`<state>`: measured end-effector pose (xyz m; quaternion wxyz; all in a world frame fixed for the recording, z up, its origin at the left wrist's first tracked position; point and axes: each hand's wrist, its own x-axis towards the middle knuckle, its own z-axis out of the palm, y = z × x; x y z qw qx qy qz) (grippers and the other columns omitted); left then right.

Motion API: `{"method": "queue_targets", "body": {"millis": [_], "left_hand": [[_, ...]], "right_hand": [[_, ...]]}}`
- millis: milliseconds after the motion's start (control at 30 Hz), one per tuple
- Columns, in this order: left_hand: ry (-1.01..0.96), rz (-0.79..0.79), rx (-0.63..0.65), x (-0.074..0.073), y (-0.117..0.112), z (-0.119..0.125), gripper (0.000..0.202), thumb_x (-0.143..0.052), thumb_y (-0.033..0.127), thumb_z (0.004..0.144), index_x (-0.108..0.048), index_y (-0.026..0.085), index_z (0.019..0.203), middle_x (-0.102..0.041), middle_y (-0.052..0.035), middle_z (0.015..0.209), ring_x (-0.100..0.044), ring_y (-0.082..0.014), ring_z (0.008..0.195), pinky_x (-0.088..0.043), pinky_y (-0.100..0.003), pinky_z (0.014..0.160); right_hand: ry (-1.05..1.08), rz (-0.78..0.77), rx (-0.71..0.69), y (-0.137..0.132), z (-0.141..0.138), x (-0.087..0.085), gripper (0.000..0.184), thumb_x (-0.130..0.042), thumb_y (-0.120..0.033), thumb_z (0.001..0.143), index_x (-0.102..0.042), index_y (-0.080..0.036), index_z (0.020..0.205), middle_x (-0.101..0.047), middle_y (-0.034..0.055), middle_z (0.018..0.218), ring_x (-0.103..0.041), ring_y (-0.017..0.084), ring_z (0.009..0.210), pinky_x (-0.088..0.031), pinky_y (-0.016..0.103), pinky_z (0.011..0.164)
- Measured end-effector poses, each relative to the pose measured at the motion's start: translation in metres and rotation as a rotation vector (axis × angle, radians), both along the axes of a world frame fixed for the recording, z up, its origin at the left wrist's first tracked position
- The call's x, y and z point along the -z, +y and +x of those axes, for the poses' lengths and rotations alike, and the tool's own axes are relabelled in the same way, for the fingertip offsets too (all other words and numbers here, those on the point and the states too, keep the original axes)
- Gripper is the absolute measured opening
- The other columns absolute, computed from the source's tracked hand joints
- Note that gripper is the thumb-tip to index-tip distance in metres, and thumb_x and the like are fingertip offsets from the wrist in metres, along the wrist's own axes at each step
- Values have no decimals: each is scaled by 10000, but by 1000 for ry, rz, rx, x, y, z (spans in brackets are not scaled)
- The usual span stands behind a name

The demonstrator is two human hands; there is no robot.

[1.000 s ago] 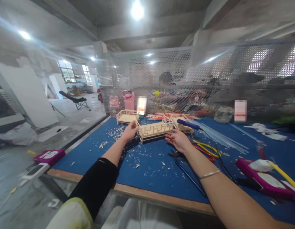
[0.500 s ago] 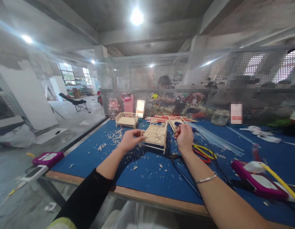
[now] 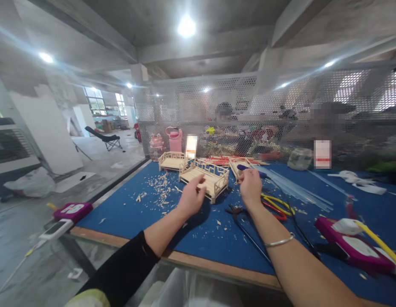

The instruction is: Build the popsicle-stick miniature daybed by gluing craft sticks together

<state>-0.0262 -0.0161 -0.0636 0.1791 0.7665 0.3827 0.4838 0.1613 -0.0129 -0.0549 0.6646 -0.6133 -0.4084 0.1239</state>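
A miniature wooden bench (image 3: 212,181), built of thin sticks with a lattice back rail, stands on the blue tabletop (image 3: 198,238). My left hand (image 3: 193,198) is at its near left side, fingers curved and apart; I cannot tell whether the fingertips touch it. To the right, my right hand (image 3: 251,187) is closed around a slim blue-handled tool (image 3: 243,167), whose tip is not clear. Another miniature bench (image 3: 172,161) stands behind on the left. Partly behind my right hand lies a third small stick-built piece (image 3: 235,165).
Long-handled pliers (image 3: 238,212) lie before my right hand, beside yellow-and-red handles (image 3: 277,204). Clear strips (image 3: 293,187) and red sticks (image 3: 217,160) lie farther back. Wood scraps (image 3: 159,185) are scattered at left. A purple device (image 3: 348,243) sits at right. Behind rises a perforated screen (image 3: 198,106).
The near bench has turned, so its lattice back now shows along the far side. My left hand has come off its left corner and moved right. My right hand keeps the tool.
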Motion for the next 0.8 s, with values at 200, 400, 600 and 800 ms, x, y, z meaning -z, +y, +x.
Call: {"method": "queue_targets", "body": {"millis": [200, 400, 600, 800], "left_hand": [[-69, -261, -554, -25, 57, -28, 381, -525, 132, 763, -529, 71, 1139, -598, -189, 1136, -570, -250, 1044, -434, -330, 873], [-21, -295, -445, -17, 86, -35, 87, -567, 126, 710, -649, 133, 737, -678, -93, 766, -606, -238, 800, -417, -303, 745], [-149, -273, -436, -12, 89, -54, 172, -551, 237, 746, -648, 149, 635, -611, -23, 573, -563, -186, 695, -389, -254, 659], [-348, -353, -256, -6, 90, -50, 220, -633, 326, 707, -667, 129, 799, -621, -4, 572, -588, -165, 693, -428, -228, 633]], "right_hand": [[-156, -365, -216, 6, 4, 9, 242, -524, -125, 631, -600, -172, 856, -495, -47, 440, -482, 149, 425, -366, 258, 484], [-245, -308, -331, 10, 0, 17, 406, -536, -45, 588, -628, -184, 959, -536, -70, 481, -490, 108, 461, -361, 216, 503], [-196, -161, -395, 6, 5, 8, 167, -653, -221, 570, -634, -196, 733, -552, -69, 557, -469, 100, 524, -389, 246, 577], [238, 59, -766, -17, -9, -15, 412, -748, -470, 495, -538, -205, 730, -538, -70, 605, -499, 93, 519, -422, 234, 492]]}}
